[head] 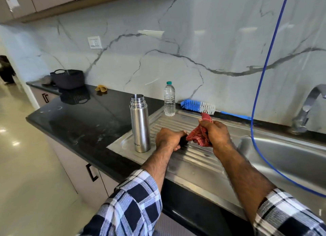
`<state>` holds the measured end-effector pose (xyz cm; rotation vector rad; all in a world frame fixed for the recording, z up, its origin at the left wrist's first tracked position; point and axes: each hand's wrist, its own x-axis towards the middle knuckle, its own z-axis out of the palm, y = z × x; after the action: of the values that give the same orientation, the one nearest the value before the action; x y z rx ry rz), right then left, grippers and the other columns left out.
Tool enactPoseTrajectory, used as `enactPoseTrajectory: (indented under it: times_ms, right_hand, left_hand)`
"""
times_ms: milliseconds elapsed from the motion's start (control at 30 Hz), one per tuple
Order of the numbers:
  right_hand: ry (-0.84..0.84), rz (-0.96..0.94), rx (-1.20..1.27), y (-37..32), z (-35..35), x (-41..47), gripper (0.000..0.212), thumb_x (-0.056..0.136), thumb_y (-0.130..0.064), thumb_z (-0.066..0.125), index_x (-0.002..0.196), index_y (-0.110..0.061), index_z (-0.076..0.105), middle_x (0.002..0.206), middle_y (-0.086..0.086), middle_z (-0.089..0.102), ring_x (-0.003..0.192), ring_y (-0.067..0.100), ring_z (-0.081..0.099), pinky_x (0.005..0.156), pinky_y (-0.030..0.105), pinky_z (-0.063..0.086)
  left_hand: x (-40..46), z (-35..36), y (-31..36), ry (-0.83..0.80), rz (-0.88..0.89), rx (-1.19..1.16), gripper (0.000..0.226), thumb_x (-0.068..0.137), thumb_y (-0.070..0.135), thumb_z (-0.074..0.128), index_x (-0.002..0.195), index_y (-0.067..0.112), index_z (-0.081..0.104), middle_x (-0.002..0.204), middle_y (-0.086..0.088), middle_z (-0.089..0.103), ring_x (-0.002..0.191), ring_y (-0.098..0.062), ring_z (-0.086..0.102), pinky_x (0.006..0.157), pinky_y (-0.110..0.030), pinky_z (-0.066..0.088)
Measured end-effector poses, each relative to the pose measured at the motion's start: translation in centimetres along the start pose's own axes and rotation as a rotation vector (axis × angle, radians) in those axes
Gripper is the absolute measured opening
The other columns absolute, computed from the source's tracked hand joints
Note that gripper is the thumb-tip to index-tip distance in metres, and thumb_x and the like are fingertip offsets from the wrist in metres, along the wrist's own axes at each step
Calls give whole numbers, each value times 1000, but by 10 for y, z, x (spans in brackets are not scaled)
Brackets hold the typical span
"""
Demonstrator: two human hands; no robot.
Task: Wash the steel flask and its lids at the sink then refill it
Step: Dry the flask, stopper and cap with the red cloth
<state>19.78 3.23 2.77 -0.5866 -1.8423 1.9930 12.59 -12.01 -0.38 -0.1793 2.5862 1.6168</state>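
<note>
The steel flask (140, 123) stands upright and uncapped on the left end of the ribbed steel drainboard (192, 158). Just right of it, my left hand (168, 138) is closed around a small black lid (184, 141), mostly hidden by my fingers. My right hand (216, 134) grips a bunched red checked cloth (199, 136) that touches the lid. A clear plastic water bottle (169, 99) with a green cap stands at the back of the drainboard. A blue and white bottle brush (198, 106) lies along the back edge.
The steel sink basin (289, 158) lies to the right, with a tap (307, 108) behind it. A blue hose (261, 87) hangs down in front of the basin. On the black counter (79, 123) to the left sit a dark basket (68, 78) and a yellow cloth (101, 89).
</note>
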Motion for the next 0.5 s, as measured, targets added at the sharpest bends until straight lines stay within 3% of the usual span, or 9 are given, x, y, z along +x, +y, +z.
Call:
enactPoseTrajectory:
  times_ms: [133, 233, 367, 500]
  right_hand:
    - [27, 13, 5, -3, -12, -1, 36, 88, -35, 84, 113, -13, 70, 97, 13, 80, 79, 32, 80, 76, 47, 67]
    - [40, 24, 26, -7, -22, 0, 40, 88, -36, 83, 117, -13, 68, 97, 11, 80, 76, 29, 81, 78, 46, 67]
    - [31, 15, 24, -10, -27, -4, 42, 90, -34, 82, 122, -13, 67, 100, 12, 80, 73, 27, 80, 69, 38, 66]
    - [15, 21, 18, -10, -27, -9, 40, 90, -35, 82, 121, -13, 67, 99, 12, 80, 74, 27, 81, 71, 38, 66]
  left_hand:
    - [-5, -1, 2, 4, 32, 98, 65, 70, 71, 87, 92, 11, 74, 70, 1, 76, 56, -11, 73, 52, -22, 54]
    - [-9, -2, 3, -23, 24, 112, 72, 67, 73, 88, 99, 10, 75, 69, 3, 76, 46, -6, 69, 48, -18, 48]
    - [-9, -4, 3, 0, 20, 170, 84, 56, 83, 85, 99, 12, 73, 84, 0, 78, 72, -19, 76, 54, -24, 51]
    - [-13, -5, 6, 21, 59, 205, 81, 61, 84, 83, 99, 13, 70, 87, 0, 76, 76, -20, 74, 56, -26, 50]
